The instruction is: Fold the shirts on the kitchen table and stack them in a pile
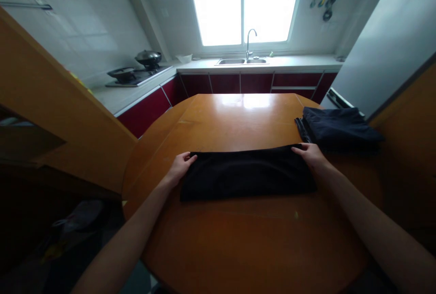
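Observation:
A black folded cloth, seemingly a garment (248,173), lies as a long flat strip across the wooden table (252,239). My left hand (180,167) pinches its far left corner between thumb and fingers. At the far right corner, my right hand (311,154) grips the same cloth in a like pinch. The far edge runs fairly straight between the two hands, and the near edge rests on the tabletop. Whether it is trousers or another garment cannot be made out.
A stack of dark folded clothes (340,128) sits at the table's right far edge. Beyond the table are a counter with a sink (231,61), a stove (139,77) with a lidded wok (148,57), and a tall pale fridge (384,44) on the right.

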Demonstrator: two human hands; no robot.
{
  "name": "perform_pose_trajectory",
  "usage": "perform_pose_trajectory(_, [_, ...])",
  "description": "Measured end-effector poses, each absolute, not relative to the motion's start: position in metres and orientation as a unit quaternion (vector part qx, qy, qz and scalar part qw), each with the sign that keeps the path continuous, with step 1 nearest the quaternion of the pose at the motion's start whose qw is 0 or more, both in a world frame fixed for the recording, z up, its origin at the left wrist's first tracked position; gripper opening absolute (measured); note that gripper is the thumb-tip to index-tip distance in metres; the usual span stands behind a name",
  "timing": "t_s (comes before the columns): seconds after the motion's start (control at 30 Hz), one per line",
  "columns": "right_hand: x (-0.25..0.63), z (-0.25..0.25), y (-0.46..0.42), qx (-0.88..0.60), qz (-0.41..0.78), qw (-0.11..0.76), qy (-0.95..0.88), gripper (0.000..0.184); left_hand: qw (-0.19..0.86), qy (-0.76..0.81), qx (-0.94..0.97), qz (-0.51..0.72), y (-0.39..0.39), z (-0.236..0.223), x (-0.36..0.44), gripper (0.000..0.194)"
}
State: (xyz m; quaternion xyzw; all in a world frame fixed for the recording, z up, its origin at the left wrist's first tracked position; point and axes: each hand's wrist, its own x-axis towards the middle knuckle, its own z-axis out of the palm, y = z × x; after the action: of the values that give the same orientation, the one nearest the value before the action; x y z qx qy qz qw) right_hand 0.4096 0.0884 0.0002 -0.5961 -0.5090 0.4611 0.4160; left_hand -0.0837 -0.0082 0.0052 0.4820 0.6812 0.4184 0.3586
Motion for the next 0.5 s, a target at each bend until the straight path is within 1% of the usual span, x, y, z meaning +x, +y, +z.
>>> perform_pose_trajectory(0.1, [0.407,-0.007,0.093,-0.607,0.441,0.418,-0.513,0.015,0.363,0.684,0.472,0.422,-0.008,0.004,-0.083,0.056])
perform_pose_trajectory(0.17, [0.407,-0.010,0.097,-0.614,0.400,0.408,-0.544,0.018,0.354,0.694,0.481,0.402,-0.007,0.006,-0.085,0.052])
perform_pose_trajectory(0.2, [0.407,-0.009,0.098,-0.621,0.368,0.400,-0.565,0.020,0.334,0.709,0.489,0.384,-0.007,0.007,-0.086,0.048])
perform_pose_trajectory(0.27, [0.404,-0.004,0.095,-0.645,0.265,0.381,-0.607,0.029,0.230,0.751,0.514,0.343,-0.008,0.013,-0.083,0.041])
perform_pose_trajectory(0.37, [0.381,0.011,0.075,-0.636,0.082,0.358,-0.678,0.047,0.030,0.743,0.601,0.293,-0.013,0.023,-0.053,0.044])
perform_pose_trajectory(0.4, [0.367,0.014,0.064,-0.608,0.043,0.350,-0.711,0.049,-0.005,0.709,0.648,0.279,-0.015,0.025,-0.036,0.046])
perform_pose_trajectory(0.43, [0.349,0.016,0.051,-0.570,0.028,0.334,-0.750,0.049,-0.012,0.667,0.697,0.264,-0.017,0.024,-0.015,0.047])
perform_pose_trajectory(0.5, [0.309,0.013,0.025,-0.490,0.032,0.278,-0.826,0.051,0.010,0.573,0.792,0.211,-0.019,0.018,0.031,0.048])
